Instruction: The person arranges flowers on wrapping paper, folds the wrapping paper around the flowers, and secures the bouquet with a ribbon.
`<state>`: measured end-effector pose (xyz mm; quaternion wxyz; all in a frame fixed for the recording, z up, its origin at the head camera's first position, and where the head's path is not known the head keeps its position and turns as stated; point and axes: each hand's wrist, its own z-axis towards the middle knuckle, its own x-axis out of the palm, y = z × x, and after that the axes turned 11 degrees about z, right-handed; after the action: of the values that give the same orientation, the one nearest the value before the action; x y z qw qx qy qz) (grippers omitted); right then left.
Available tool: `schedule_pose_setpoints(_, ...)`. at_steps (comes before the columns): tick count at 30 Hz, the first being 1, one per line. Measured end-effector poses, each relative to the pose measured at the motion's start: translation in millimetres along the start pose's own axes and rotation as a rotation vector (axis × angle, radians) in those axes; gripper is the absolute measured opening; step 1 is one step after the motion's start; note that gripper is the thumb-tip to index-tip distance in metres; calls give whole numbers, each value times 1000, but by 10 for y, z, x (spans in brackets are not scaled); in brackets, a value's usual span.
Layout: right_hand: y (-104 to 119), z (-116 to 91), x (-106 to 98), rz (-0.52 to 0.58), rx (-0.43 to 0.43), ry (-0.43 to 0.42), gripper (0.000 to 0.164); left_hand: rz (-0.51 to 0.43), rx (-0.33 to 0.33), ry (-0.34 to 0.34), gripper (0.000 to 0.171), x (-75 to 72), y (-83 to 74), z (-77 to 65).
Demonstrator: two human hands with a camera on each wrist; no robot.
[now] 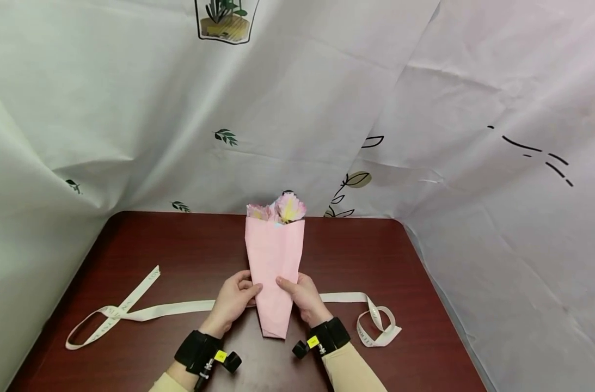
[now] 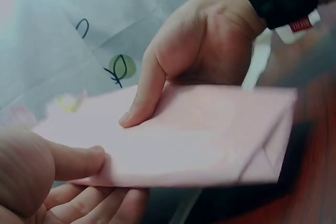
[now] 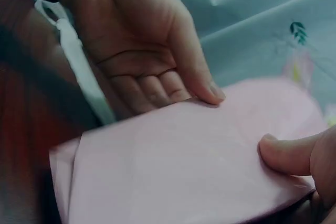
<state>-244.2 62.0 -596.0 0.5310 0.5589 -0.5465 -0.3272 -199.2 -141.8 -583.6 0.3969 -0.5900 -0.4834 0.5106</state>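
A bouquet wrapped in pink paper stands over the middle of the table, its folded narrow end toward me. Pink flowers with yellow centres show above the paper's far edge. My left hand holds the wrap's left side, thumb on the front and fingers behind, as the left wrist view shows. From the right, my right hand grips the opposite side, its thumb pressed on the paper. A white printed ribbon lies across the table behind the bouquet, its middle hidden by the wrap and hands.
On the left the ribbon crosses itself in a loop; on the right its end curls. The dark red-brown table meets a hanging white cloth with leaf prints at its far edge and sides.
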Motion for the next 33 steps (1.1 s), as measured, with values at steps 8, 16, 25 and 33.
schedule_pose_setpoints(8,-138,-4,-10,-154,-8,-47,40,258,33,-69,84,71,79,-2)
schedule_pose_setpoints(16,-91,-55,-75,-216,-29,-30,68,372,72,-89,91,77,123,0)
schedule_pose_setpoints(25,-104,-163,-169,-664,-338,-43,91,538,226,-177,78,153,176,1)
schedule_pose_setpoints(33,-267,-108,-236,-878,-398,-128,76,775,306,-232,62,188,216,-16)
